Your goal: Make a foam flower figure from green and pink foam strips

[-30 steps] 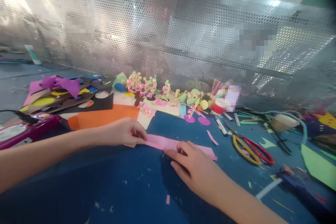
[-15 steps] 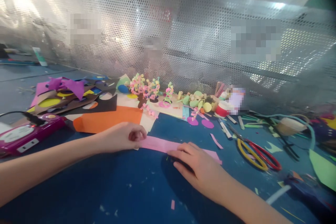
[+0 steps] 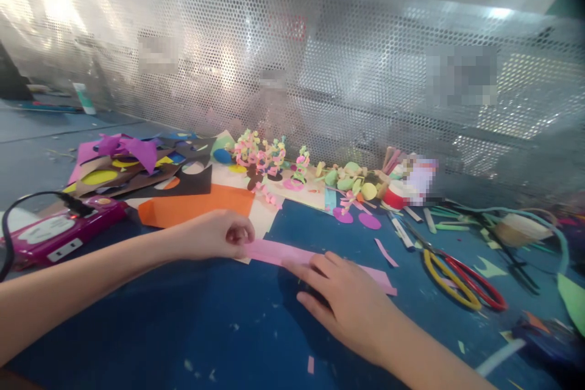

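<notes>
A strip of pink paper [image 3: 274, 253] lies flat on the blue tabletop [image 3: 183, 317], running from the centre toward the right. My left hand [image 3: 219, 234] pinches its left end, with thumb and fingertips curled together. Across the strip's middle rests my right hand [image 3: 340, 295], fingers stretched out and the index fingertip pressing on the near edge. The right hand hides part of the strip, whose right end shows beyond the knuckles.
Scissors [image 3: 461, 277] with yellow and red handles lie at right, near a glue gun [image 3: 543, 335]. A magenta power strip [image 3: 68, 234] sits at left. Orange paper [image 3: 196, 204], scraps and small paper flowers [image 3: 260, 155] line the back before a perforated metal screen [image 3: 320, 73].
My right index finger has slid a little leftward along the pink strip. My left hand keeps its pinch. The whole view has shifted slightly, so things appear further right.
</notes>
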`<state>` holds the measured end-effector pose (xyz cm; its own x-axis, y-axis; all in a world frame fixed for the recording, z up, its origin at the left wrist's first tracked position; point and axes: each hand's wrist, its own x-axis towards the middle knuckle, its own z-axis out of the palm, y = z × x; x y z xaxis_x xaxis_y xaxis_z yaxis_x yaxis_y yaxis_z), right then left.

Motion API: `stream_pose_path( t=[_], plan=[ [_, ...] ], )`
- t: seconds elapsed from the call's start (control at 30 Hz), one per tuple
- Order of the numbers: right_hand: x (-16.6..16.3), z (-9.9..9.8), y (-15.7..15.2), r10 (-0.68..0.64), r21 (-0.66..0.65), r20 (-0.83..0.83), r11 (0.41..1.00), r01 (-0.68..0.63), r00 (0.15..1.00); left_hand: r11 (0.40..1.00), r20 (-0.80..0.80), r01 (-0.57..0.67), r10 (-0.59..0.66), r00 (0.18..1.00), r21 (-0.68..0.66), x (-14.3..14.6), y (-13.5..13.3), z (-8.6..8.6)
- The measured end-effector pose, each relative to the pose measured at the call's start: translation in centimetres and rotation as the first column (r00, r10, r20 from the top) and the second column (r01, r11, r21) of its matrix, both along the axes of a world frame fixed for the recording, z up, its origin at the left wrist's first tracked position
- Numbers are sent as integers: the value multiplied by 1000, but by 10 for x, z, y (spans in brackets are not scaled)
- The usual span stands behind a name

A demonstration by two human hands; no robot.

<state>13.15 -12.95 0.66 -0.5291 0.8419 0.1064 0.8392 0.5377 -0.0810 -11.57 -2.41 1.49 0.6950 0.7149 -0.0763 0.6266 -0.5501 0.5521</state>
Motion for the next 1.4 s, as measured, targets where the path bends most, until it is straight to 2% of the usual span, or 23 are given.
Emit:
stream_pose_path(
  t=[0.23, 0.43, 0.6, 0.7, 0.8, 0.83, 0.93, 1.0, 1.17, 1.4],
  plan=[
    [-9, 3, 4, -11, 5, 80, 1000, 10, 997, 1000, 3, 4, -4, 1000, -10, -3, 2, 0],
    [-10, 4, 9, 41, -2, 32, 999, -41, 999, 995, -53, 85, -87, 995, -42, -12, 6, 8],
    [-9, 2, 13, 91, -24, -24, 995, -92, 996, 985, -34, 149, -152, 988, -85, -22, 11, 13],
    [-8, 1, 14, 94, -15, -21, 995, -94, 995, 994, -26, 106, -105, 994, 16, -22, 10, 20],
    [-7, -1, 14, 104, 13, -18, 994, -104, 994, 972, 101, -28, 4, 995, 235, -14, -3, 24],
    [-7, -2, 14, 109, 22, -16, 994, -109, 994, 952, 153, -37, -11, 988, 304, -9, -9, 23],
    [-8, -3, 13, 113, 39, 2, 993, -113, 994, 905, 140, 144, -216, 966, 401, 2, -30, 16],
    [-8, -4, 11, 101, 49, 21, 994, -102, 995, 883, 66, 241, -291, 955, 403, 5, -40, 7],
    [-8, -3, 6, 60, 68, 38, 996, -62, 997, 839, -91, 325, -319, 943, 437, 2, -43, -8],
    [4, -2, -5, 47, 122, 5, 991, -47, 999, 774, -148, 356, -329, 933, 523, 5, -42, -8]
  ],
)
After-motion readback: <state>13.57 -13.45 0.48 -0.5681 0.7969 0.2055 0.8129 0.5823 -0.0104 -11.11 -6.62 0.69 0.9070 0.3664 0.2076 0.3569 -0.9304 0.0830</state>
